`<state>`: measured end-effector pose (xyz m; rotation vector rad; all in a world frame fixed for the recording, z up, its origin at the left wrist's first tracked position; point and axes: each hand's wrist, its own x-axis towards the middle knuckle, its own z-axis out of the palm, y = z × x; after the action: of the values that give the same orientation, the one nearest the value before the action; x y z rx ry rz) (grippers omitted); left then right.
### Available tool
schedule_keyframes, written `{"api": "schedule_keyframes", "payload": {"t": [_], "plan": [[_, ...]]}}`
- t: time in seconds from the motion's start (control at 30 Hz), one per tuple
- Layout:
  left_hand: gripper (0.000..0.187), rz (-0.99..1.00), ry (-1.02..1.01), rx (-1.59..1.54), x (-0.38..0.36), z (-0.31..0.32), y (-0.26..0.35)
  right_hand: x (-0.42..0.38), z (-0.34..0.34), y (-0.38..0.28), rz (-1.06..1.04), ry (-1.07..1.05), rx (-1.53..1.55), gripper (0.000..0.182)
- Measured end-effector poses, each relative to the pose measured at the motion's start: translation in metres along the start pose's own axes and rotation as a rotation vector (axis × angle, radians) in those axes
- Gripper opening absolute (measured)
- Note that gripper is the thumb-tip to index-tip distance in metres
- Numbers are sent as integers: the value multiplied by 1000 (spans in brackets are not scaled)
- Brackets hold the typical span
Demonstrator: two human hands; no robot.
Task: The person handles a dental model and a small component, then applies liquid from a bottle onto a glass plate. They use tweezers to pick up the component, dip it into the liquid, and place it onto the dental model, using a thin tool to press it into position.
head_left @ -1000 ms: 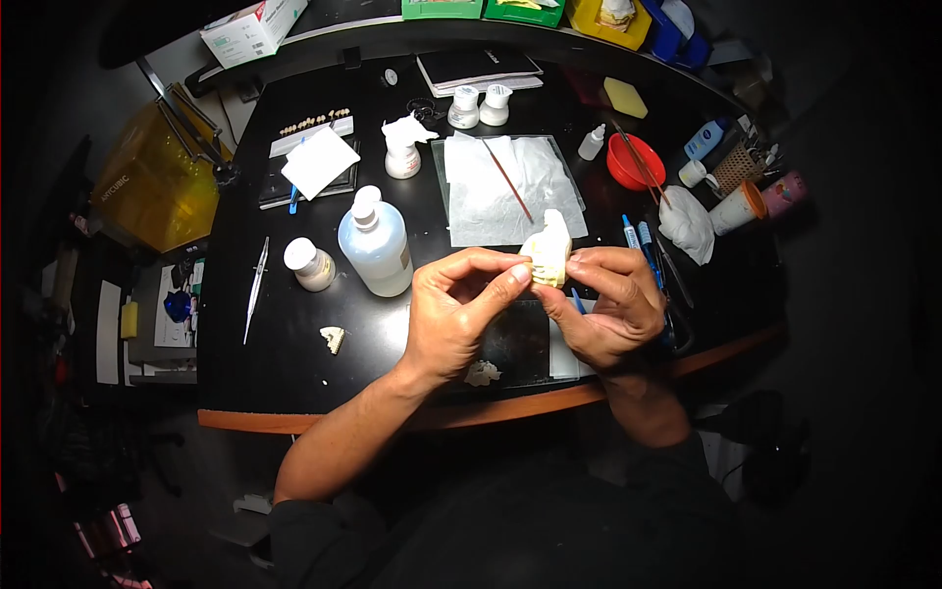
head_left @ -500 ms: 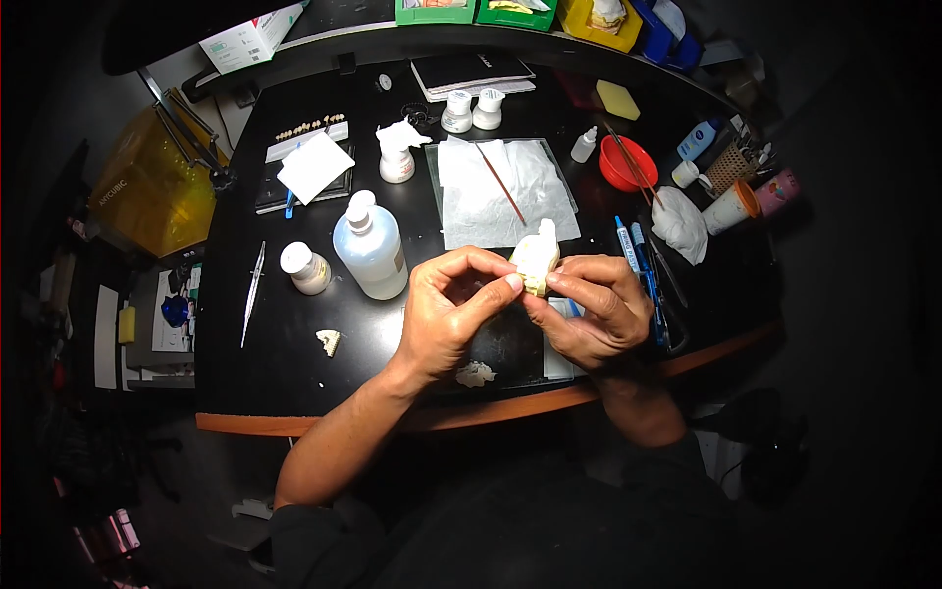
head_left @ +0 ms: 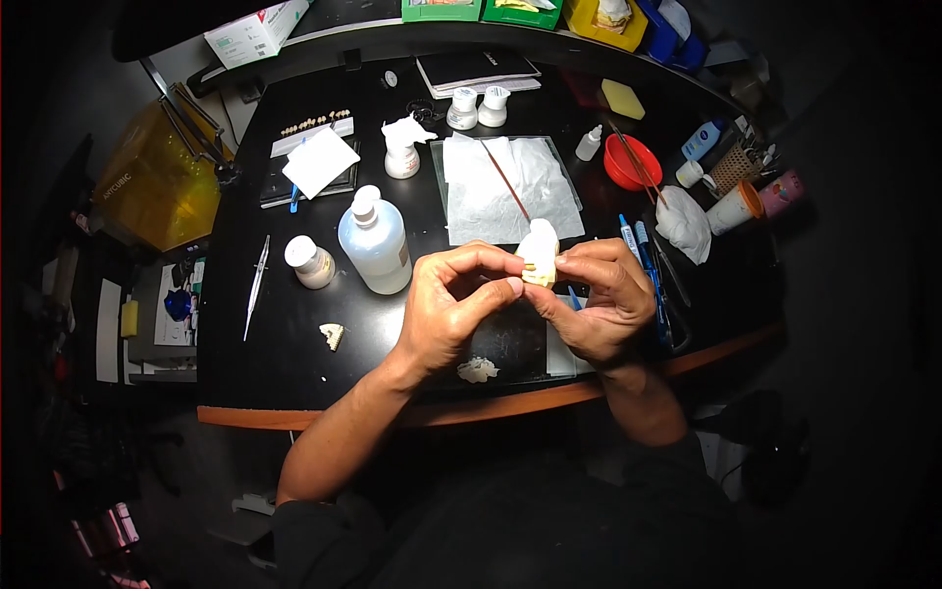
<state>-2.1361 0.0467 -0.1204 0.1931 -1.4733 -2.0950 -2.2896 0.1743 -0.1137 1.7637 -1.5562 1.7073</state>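
Above the front of the bench, both hands hold a small whitish-cream dental model (head_left: 540,247). My left hand (head_left: 444,312) has its thumb and index finger closed at the model's left, lower side, where a yellowish edge shows. On the opposite side, my right hand (head_left: 601,302) grips it between thumb and fingers. Glare washes out the model's upper surface, and fingertips cover part of its base. Just beyond it, a thin red-brown brush (head_left: 506,179) lies on a white tissue (head_left: 481,201). A separate small toothed cast piece (head_left: 333,337) rests on the bench to the left.
Left of my hands stand a large translucent bottle (head_left: 375,250) and a small white jar (head_left: 309,263). Tweezers (head_left: 257,287) lie farther left. At right are a red bowl (head_left: 628,165), a crumpled tissue (head_left: 684,226) and several pens (head_left: 648,265). Pale crumbs (head_left: 478,369) lie near the wooden edge.
The dental model has been tilted between my fingers, so its upper protrusion looks shorter and rounder. Both hands keep their hold; the whole view has shifted slightly.
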Motion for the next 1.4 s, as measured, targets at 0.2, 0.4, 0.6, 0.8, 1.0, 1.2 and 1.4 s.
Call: {"api": "schedule_keyframes", "payload": {"t": [0.2,0.4,0.6,0.8,1.0,1.2,1.4], "plan": [[16,38,0,63,2,-4,-1,-3,3,1,72,2,78,37],[13,36,27,135,2,-2,4,-1,-1,2,-10,-35,-16,38],[12,-34,38,4,2,-4,0,1,0,-5,-100,-40,-95,40],[14,-37,21,-49,2,-5,-2,0,2,-6,-91,-28,-82,40],[13,-72,10,-77,2,-8,-2,-2,3,-4,-40,-43,-28,41],[12,-110,6,-123,5,-12,-5,-3,3,-3,-8,-69,2,42],[11,-175,3,-114,4,-12,0,-2,1,0,-47,-93,-14,42]]}}
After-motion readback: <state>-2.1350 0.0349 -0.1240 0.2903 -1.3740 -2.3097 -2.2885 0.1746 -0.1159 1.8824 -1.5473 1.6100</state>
